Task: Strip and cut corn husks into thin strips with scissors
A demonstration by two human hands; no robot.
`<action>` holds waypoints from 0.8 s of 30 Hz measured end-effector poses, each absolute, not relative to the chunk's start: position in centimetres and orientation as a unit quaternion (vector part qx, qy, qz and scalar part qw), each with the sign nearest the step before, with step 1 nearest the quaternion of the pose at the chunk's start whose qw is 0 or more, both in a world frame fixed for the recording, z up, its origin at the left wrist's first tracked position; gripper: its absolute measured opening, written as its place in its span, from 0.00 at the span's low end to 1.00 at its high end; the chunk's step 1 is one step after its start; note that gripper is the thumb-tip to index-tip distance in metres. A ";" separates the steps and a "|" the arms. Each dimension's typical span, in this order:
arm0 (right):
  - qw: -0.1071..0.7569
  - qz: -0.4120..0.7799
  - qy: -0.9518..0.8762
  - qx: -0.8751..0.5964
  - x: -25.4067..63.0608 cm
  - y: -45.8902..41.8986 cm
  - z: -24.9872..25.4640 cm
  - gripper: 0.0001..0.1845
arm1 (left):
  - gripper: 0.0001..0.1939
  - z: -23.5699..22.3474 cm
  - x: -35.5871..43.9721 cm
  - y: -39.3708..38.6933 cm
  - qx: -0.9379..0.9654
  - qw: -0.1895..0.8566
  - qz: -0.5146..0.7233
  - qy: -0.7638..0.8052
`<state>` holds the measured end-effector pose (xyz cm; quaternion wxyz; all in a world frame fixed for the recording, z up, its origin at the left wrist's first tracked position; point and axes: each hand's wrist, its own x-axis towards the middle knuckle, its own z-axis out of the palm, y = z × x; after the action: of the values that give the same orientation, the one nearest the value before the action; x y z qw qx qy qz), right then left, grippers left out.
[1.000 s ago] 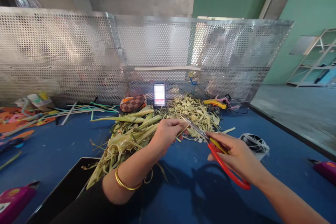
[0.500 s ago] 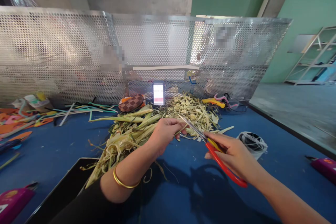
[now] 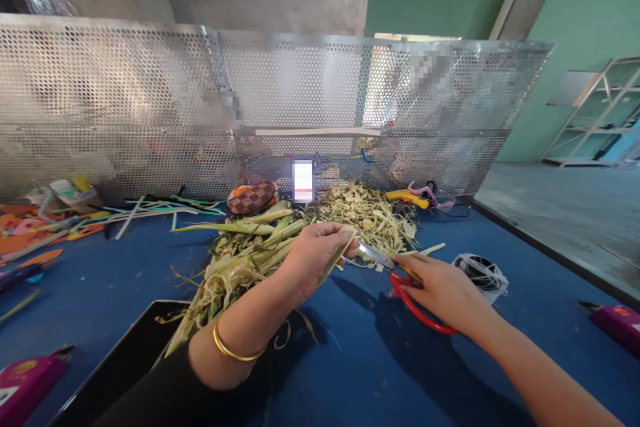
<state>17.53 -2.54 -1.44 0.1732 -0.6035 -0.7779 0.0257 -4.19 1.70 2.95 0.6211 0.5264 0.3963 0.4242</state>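
Note:
My left hand pinches a pale green corn husk between thumb and fingers, and the strip hangs down along the palm. In my right hand are red-handled scissors, their metal blades pointing left. The blade tips reach the left fingertips and are partly hidden behind them. Under and beside my left forearm lies a heap of long corn husks. Behind both hands is a pile of shredded husk trimmings.
A black tray sits at lower left. A lit phone leans by the perforated metal screen. A checkered pouch, yellow-handled tool, string roll and two purple objects are on the blue table.
The scissors have turned, their handles swinging left and up, and the blade tips are now by the left fingertips. The husk in my left hand shows wider, hanging along the palm.

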 end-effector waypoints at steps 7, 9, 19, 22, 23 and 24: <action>0.029 0.041 -0.850 -0.524 17.0 -3.0 -2.0 0.25 | 0.05 3.1 -4.1 1.3 0.483 0.594 0.493 0.414; 0.034 0.059 -0.848 -0.525 16.9 -3.3 -2.0 0.25 | 0.06 3.0 -4.0 1.2 0.477 0.595 0.500 0.409; 0.435 0.288 -0.689 -0.503 10.9 -1.3 3.0 0.16 | 0.08 3.1 -3.4 -0.1 0.511 0.551 0.545 0.372; 0.451 0.278 -0.678 -0.509 9.6 -0.3 3.3 0.14 | 0.10 3.2 -3.7 0.2 0.504 0.567 0.534 0.373; 0.458 0.286 -0.678 -0.498 9.6 -0.1 3.2 0.13 | 0.11 3.3 -3.9 0.4 0.506 0.570 0.529 0.373; 0.464 0.301 -0.679 -0.483 9.7 0.0 2.9 0.12 | 0.12 3.3 -4.0 0.6 0.511 0.572 0.523 0.372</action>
<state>9.69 -0.02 2.93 0.4641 -0.4828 -0.6790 0.3007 -4.04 0.57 3.34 0.5723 0.5106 0.3720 0.5229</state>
